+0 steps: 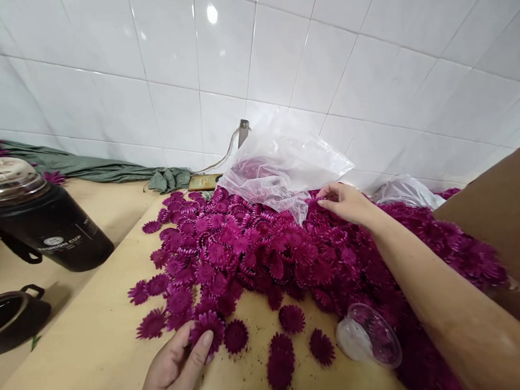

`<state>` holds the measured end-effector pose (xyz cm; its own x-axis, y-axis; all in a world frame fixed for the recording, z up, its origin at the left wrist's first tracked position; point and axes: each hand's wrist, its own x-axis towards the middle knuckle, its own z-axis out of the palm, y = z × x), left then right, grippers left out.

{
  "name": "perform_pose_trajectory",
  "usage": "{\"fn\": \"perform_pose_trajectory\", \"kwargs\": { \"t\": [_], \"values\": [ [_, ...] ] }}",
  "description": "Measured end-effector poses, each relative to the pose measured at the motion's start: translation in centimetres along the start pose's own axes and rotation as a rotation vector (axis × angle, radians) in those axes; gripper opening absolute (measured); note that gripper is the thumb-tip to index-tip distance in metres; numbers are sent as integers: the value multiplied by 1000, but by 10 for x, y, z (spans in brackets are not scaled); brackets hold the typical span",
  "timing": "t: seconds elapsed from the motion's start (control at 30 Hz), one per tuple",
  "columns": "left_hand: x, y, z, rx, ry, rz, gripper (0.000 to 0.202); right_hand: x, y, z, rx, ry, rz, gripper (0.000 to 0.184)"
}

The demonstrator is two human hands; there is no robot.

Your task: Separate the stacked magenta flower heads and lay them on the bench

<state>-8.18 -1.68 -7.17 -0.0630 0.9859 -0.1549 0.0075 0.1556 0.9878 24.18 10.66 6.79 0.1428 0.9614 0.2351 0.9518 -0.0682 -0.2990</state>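
Observation:
Close to the front edge of the view, my left hand pinches a purple artificial flower head between thumb and fingers. My right hand reaches to the back of a large pile of similar purple flower heads, beside a clear plastic bag. Its thumb and fingertips are drawn together at the pile; what they hold, if anything, is hard to see. A few loose flower heads lie in front of the pile, among dark specks.
A clear plastic cup with something white in it lies at the pile's right front. At left stand a black flask and a dark pot. A phone lies by the tiled wall. Cardboard rises at right.

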Motion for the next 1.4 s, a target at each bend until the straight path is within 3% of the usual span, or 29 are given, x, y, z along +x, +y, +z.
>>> {"fn": "perform_pose_trajectory", "kwargs": {
  "t": [0.13, 0.3, 0.4, 0.5, 0.6, 0.67, 0.77, 0.9, 1.03, 1.1, 1.2, 1.27, 1.4],
  "values": [
    [-1, -3, 1, 52, 55, 27, 48, -6, -19, 2, -50, 22, -43, 4],
    [-1, -1, 0, 52, 101, 23, 48, -3, -7, 4, -92, 79, 86, 5],
    [1, 2, -1, 14, 20, 43, 42, -7, 2, -1, -98, 141, 136, 5],
    [2, 5, -2, 24, -74, 29, 36, -18, -5, -5, -67, 153, 108, 6],
    [3, 8, -1, 54, -46, 26, 31, -32, -30, 2, -7, 101, -25, 8],
    [2, 10, -1, 36, -91, 44, 25, -38, -50, 15, -3, 39, -178, 9],
    [3, 10, 0, -28, -74, 100, 20, -43, -71, 41, -154, -29, -382, 13],
    [4, 7, 0, -99, -47, 107, 22, -54, -81, 60, -294, -100, -515, 20],
    [0, 7, 6, -100, -101, 95, 33, -92, -94, 54, 1, -101, -574, 17],
    [-5, 9, 12, -101, -175, 89, 39, -117, -107, 54, 202, -203, -507, 17],
    [-11, 10, 20, -146, -245, 47, 45, -148, -122, 64, 387, -464, -459, 7],
    [-14, 9, 23, -184, -225, 1, 48, -158, -126, 74, 498, -525, -421, 4],
    [-16, 9, 27, -277, -220, -59, 51, -161, -120, 83, 752, -521, -380, 12]
  ]
}}
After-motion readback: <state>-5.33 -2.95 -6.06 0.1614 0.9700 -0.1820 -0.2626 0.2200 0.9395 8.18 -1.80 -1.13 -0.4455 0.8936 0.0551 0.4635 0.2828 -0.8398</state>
